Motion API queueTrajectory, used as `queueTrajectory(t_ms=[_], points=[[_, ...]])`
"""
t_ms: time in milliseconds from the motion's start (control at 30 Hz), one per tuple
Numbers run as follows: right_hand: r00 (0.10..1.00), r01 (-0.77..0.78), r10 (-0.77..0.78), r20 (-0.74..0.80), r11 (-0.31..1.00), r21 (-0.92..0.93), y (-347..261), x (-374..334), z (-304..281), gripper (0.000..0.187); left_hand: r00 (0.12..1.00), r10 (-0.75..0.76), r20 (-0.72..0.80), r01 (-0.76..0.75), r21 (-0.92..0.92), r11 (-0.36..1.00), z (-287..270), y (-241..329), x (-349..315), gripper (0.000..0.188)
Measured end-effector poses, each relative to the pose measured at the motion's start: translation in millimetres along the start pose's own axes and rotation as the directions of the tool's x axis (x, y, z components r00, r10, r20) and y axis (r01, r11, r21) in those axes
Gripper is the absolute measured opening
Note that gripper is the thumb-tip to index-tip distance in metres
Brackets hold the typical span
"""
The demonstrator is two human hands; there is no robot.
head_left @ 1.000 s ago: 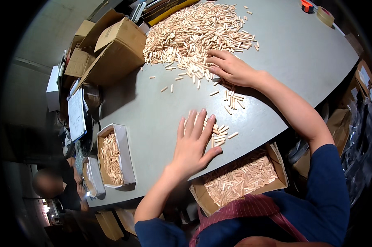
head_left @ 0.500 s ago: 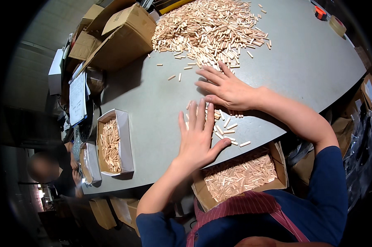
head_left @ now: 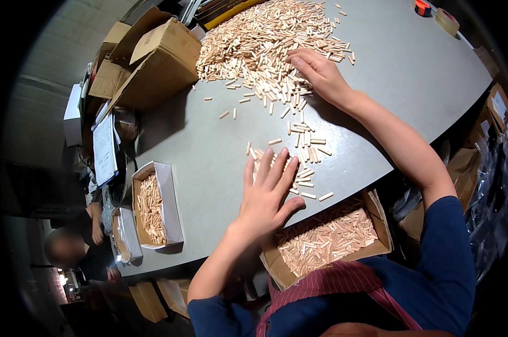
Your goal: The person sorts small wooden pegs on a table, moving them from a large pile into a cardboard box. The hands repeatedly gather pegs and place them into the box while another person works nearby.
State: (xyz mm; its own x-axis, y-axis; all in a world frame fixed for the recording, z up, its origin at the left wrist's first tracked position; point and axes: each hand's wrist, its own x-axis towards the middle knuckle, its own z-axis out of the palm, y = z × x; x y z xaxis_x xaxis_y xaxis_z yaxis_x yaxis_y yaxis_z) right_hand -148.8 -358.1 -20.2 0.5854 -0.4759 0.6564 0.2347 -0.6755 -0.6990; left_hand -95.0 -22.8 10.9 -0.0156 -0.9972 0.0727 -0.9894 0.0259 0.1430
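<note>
A large heap of short wooden dowel pins (head_left: 254, 45) lies at the far side of the grey table (head_left: 389, 73). My right hand (head_left: 322, 77) rests at the heap's near right edge, its fingers slightly curved over the pins and holding none that I can see. Closer to me, my left hand (head_left: 265, 194) lies palm down with fingers spread, its fingertips over loose dowel pins (head_left: 307, 174). A trail of pins runs between that small group and the heap. Below the table's near edge is an open cardboard box (head_left: 383, 233) filled with the same pins.
On the left stand a white box of dowel pins (head_left: 172, 208) and a smaller white box (head_left: 133, 238). A large cardboard carton (head_left: 169, 56) and a clipboard (head_left: 104, 149) are behind them. Tape (head_left: 447, 22) lies far right. Another person (head_left: 85, 247) sits at the left.
My right hand has moved away from me, from the near pins to the heap. A trail of pins now shows where it was. My left hand stays almost in place.
</note>
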Motion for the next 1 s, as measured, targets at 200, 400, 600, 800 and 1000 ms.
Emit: queueTrajectory(t_ms=[200, 400, 600, 800, 1000], points=[[0.996, 0.092, -0.088, 0.032, 0.989, -0.117, 0.0, -2.2, 0.8, 0.036, 0.899, -0.32, -0.299, 0.216, -0.334, 0.918, 10.9, -36.3, -8.0, 0.062], [0.997, 0.07, -0.065, 0.048, 0.991, -0.117, 4.2, -1.6, 0.5, 0.033, 0.882, -0.452, -0.132, 0.271, -0.643, 0.716, -7.6, -63.9, 1.6, 0.068], [0.985, 0.089, -0.066, 0.16, 0.986, -0.142, 6.2, -3.5, -0.8, 0.031, 0.96, -0.276, 0.051, 0.085, -0.99, 0.112, 1.0, -29.1, 3.2, 0.07], [0.98, 0.119, -0.087, 0.18, 0.977, -0.175, 2.4, -3.6, -3.4, 0.029, 0.899, -0.437, 0.028, 0.044, -0.999, 0.025, -12.4, -11.3, 2.0, 0.067], [0.975, 0.146, -0.108, 0.193, 0.97, -0.193, 4.2, -4.6, -5.7, 0.028, 0.887, -0.46, -0.037, 0.126, -0.939, 0.32, -9.6, -13.2, 0.4, 0.048]])
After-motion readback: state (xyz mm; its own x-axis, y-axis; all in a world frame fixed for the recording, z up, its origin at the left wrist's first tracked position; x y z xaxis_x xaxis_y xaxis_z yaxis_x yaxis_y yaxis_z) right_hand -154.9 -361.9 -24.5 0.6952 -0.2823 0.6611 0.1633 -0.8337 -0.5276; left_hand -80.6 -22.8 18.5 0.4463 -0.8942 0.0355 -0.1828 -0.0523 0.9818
